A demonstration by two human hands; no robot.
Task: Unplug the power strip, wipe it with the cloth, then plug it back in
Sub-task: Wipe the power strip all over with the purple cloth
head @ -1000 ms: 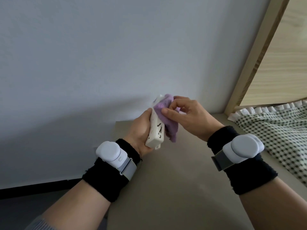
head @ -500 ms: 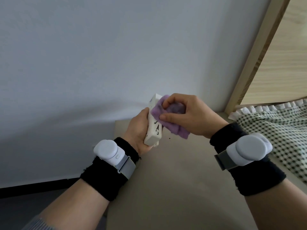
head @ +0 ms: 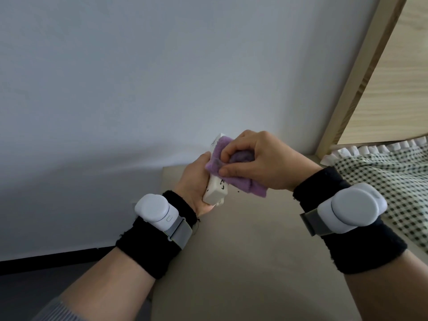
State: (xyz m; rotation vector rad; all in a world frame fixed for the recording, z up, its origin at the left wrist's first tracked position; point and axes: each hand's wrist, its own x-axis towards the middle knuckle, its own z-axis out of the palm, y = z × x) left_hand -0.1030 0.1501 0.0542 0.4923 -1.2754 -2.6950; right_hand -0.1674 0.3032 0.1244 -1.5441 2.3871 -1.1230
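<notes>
A white power strip [head: 216,193] is held upright in front of the wall, above the beige tabletop. My left hand [head: 193,181] grips it from the left side and behind. My right hand [head: 257,158] holds a bunched purple cloth [head: 236,177] and presses it against the strip's socket face. The cloth covers the middle of the strip, leaving its top corner and lower end showing. Its cord and plug are hidden.
A beige table [head: 243,251] lies under my hands, its left edge near my left wrist. A pale wall [head: 162,77] stands right behind. A wooden bed frame [head: 361,66] and a green checked sheet [head: 389,172] are at the right.
My right hand has slid the cloth down the strip's face and bunched it tighter. My left hand has kept its grip on the strip.
</notes>
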